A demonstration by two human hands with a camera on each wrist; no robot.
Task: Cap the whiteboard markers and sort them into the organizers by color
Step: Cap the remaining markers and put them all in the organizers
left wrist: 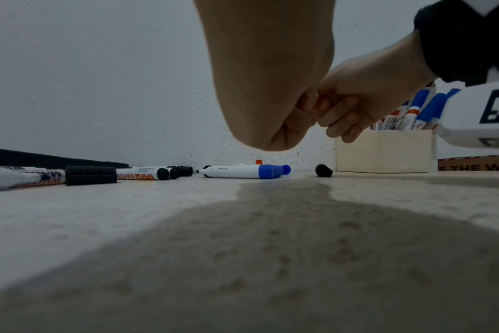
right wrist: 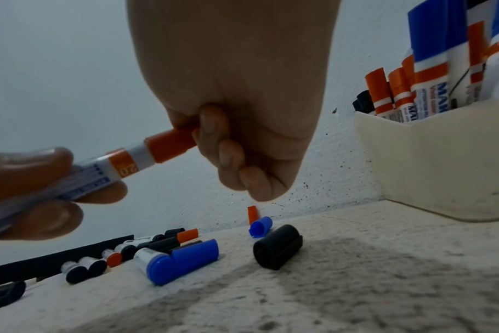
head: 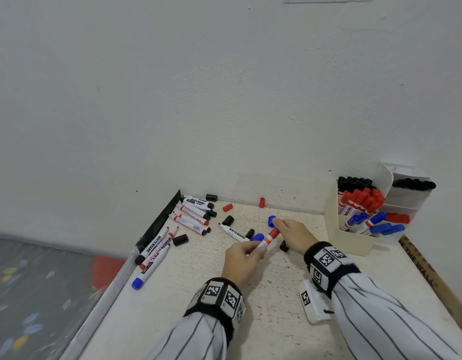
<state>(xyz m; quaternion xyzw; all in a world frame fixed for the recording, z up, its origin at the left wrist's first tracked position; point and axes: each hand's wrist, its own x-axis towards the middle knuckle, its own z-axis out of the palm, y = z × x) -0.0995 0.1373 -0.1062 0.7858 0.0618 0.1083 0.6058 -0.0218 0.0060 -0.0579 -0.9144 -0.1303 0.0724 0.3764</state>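
Clamped at both ends, the red marker point(head: 268, 238) was held above the table point(head: 276, 294): its white barrel was pinched by the curled fingers of the left hand point(head: 241, 259), and its red cap point(right wrist: 170, 146) was gripped by the thumb and fingers of the right hand point(head: 293, 233). From the right wrist view the cap appeared seated against the barrel's collar, though whether it had clicked fully home could not be told.

A half-seated cap was judged the main risk: it could be shed when the marker is dropped among the red markers in the cream organizer point(head: 346, 240). A skewed push could also cock the cap. Loose pieces lay directly below, a black cap point(right wrist: 277, 247) and a capped blue marker point(right wrist: 182, 259), and either could be knocked if the hands were lowered carelessly.

Both wrists were held low over the table, forearms converging, the marker tilted up toward the right hand, whose lower fingers were curled under.
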